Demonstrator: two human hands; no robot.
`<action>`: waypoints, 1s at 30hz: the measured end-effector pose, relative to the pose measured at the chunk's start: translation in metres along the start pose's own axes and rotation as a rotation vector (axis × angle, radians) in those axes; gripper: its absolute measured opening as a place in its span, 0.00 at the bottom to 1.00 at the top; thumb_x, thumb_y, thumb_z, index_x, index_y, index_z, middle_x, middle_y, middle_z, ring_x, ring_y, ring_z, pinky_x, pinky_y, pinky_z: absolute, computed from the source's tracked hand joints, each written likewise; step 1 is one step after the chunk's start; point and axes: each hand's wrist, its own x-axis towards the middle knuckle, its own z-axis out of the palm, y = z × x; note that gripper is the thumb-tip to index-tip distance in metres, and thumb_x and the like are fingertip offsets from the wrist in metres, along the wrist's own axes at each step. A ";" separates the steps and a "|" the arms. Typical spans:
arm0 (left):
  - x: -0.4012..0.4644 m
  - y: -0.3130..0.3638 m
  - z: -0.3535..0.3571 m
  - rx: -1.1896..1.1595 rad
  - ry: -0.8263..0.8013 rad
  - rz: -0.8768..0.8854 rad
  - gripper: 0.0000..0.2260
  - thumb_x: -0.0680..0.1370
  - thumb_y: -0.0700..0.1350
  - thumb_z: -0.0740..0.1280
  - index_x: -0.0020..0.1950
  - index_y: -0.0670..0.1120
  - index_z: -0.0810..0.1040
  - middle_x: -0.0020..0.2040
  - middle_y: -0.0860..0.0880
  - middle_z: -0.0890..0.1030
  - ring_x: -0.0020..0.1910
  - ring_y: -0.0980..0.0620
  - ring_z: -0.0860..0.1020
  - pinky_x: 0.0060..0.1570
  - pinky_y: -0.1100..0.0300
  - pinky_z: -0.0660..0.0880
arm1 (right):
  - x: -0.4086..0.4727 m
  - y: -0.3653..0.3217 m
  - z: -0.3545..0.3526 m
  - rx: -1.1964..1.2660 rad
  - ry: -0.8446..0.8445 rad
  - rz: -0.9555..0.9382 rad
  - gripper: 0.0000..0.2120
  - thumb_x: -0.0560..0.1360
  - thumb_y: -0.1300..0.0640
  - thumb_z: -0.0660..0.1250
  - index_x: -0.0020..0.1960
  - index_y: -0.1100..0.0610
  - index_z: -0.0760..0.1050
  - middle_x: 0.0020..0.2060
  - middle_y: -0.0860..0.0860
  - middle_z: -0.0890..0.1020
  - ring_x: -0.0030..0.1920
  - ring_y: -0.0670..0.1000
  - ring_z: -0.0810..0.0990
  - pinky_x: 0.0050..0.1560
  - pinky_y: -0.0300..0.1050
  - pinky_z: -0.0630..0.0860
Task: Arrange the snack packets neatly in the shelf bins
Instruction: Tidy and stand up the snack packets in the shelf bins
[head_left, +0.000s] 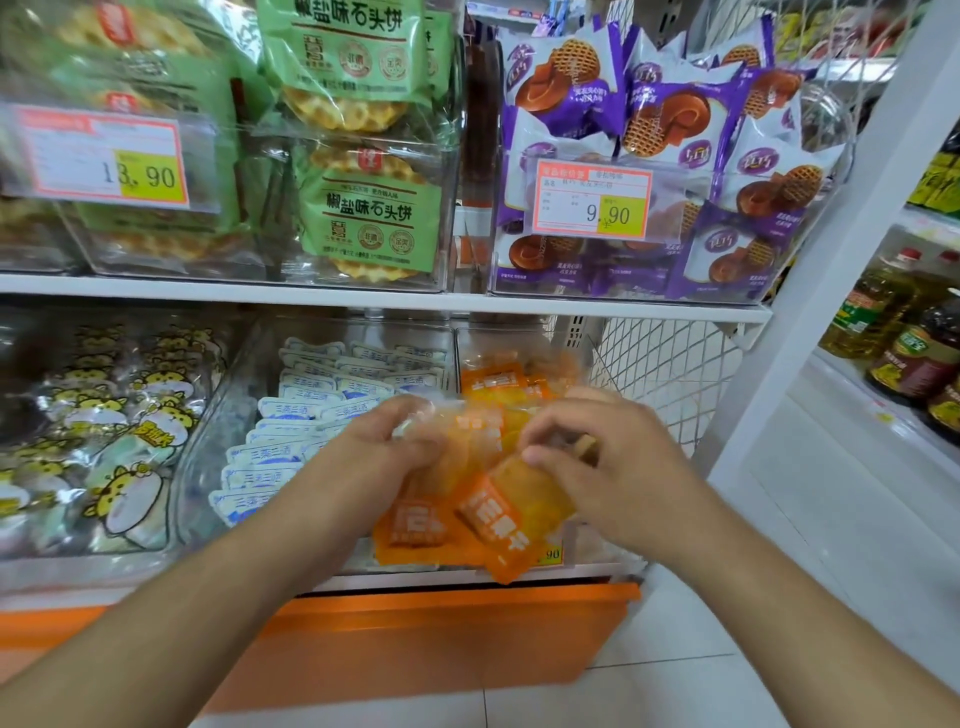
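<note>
Both hands work over the lower shelf's right-hand clear bin (519, 332): the left hand (384, 447) and the right hand (613, 457) each grip a bunch of orange snack packets (493, 514) (blurred, so the count is unclear). Just left, blue-and-white packets (311, 415) lie stacked in a neighbouring bin. Above sit green waffle packs (371, 208) and purple packets (670, 119) behind price tags (592, 202)
</note>
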 end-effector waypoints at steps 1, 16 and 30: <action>-0.001 -0.002 0.004 0.007 -0.025 -0.015 0.08 0.80 0.45 0.70 0.57 0.57 0.82 0.47 0.48 0.88 0.46 0.45 0.87 0.50 0.46 0.83 | 0.000 -0.003 0.008 -0.055 0.028 -0.025 0.09 0.77 0.54 0.76 0.44 0.41 0.79 0.42 0.38 0.79 0.48 0.40 0.78 0.45 0.34 0.72; 0.000 0.006 0.029 0.040 -0.094 0.260 0.22 0.73 0.37 0.77 0.61 0.56 0.76 0.48 0.49 0.86 0.45 0.47 0.87 0.44 0.47 0.85 | 0.014 0.017 0.006 0.327 0.004 0.185 0.30 0.74 0.56 0.79 0.69 0.38 0.72 0.59 0.41 0.82 0.59 0.43 0.82 0.62 0.49 0.81; 0.038 -0.002 0.045 0.501 -0.093 0.336 0.26 0.67 0.54 0.82 0.62 0.62 0.77 0.48 0.67 0.83 0.44 0.65 0.82 0.44 0.61 0.83 | 0.020 0.067 0.012 0.263 -0.078 0.169 0.24 0.74 0.58 0.80 0.65 0.43 0.77 0.49 0.43 0.87 0.50 0.43 0.86 0.57 0.46 0.83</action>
